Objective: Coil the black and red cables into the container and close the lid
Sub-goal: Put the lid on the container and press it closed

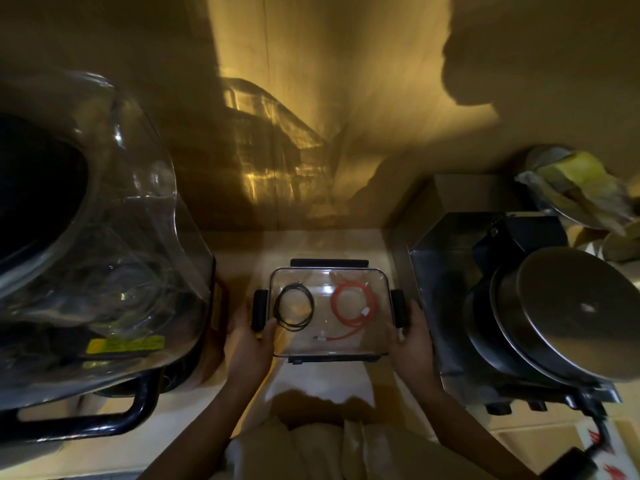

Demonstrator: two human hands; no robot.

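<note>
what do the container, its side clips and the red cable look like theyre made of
Container: clear rigid plastic or glass, glossy; both cables show through and highlights glint on it.
Side clips: opaque black, matte, probably plastic.
Red cable: smooth orange-red rubbery jacket bending in a loop, with a white connector, likely plastic.

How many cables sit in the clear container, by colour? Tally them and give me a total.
Black cable: 1
Red cable: 1
Total: 2, both coiled inside the clear container
</note>
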